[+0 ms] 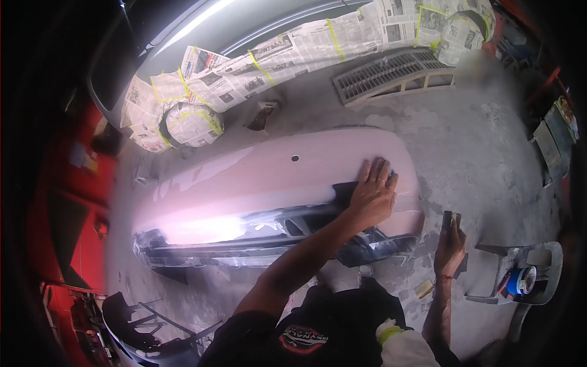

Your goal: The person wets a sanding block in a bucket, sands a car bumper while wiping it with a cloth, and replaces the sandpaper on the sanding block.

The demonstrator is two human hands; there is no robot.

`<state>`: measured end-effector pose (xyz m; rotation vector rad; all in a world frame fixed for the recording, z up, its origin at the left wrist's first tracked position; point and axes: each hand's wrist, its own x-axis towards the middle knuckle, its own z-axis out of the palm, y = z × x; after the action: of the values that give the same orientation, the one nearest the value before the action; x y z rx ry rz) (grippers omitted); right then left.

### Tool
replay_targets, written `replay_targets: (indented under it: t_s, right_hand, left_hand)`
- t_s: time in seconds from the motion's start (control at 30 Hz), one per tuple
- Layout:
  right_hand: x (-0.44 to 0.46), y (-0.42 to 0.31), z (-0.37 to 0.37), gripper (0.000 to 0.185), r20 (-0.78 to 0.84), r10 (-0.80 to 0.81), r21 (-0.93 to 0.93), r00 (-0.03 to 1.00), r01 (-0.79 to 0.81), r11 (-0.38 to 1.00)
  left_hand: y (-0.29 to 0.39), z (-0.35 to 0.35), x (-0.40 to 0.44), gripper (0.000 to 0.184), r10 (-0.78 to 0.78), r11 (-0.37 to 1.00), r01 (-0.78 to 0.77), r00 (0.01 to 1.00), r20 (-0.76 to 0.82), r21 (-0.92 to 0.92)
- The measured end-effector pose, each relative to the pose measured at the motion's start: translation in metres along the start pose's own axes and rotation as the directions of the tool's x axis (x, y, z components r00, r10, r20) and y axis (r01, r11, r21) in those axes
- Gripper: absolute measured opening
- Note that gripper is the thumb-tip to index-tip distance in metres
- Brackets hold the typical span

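Observation:
A car bumper (263,168), coated in pale pink primer with dark patches along its near side, lies in front of me. My left hand (374,191) rests flat on its right part, fingers stretched out and holding nothing. Off the bumper's right end, above the floor, my right hand (450,249) is closed around a dark sanding block (451,221). A round hole shows in the middle of the bumper's pink face.
Behind the bumper stands a car masked with newspaper (293,55) and yellow tape. A slatted rack (391,76) lies beside it. At right, a chair (553,257) bears a blue-labelled can (521,281). A small yellowish block (423,289) lies on the floor. Another dark car part (147,324) is at lower left.

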<state>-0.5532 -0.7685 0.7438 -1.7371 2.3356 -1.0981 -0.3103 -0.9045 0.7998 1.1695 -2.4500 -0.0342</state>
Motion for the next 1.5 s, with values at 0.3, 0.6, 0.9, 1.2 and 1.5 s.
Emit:
replay_targets:
  t_s: [0.3, 0.6, 0.9, 1.2, 1.5]
  right_hand:
    - [0.010, -0.066, 0.023, 0.041, 0.034, -0.103, 0.314, 0.994, 0.088, 0.945]
    - [0.014, -0.086, 0.049, 0.045, 0.081, -0.242, 0.227, 0.967, 0.219, 0.949]
    - [0.004, -0.081, 0.074, 0.046, -0.077, -0.288, 0.307, 0.954, 0.298, 0.904]
    - [0.004, -0.085, 0.069, 0.049, -0.138, -0.264, 0.272, 0.955, 0.292, 0.917]
    - [0.009, -0.080, 0.060, 0.052, -0.128, -0.336, 0.342, 0.933, 0.360, 0.868]
  left_hand:
    - [-0.010, -0.006, -0.025, 0.042, 0.133, 0.991, -0.133, 0.991, -0.024, -0.013]
    - [-0.090, -0.124, -0.197, 0.061, -0.269, 0.941, 0.296, 0.948, -0.169, 0.166]
    - [-0.156, -0.142, -0.269, 0.052, -0.532, 0.705, 0.672, 0.714, -0.456, 0.229]
    - [-0.160, -0.133, -0.266, 0.048, -0.310, 0.714, 0.554, 0.798, -0.516, 0.428]
    - [-0.161, -0.126, -0.263, 0.049, -0.561, 0.399, 0.910, 0.337, -0.756, 0.110]
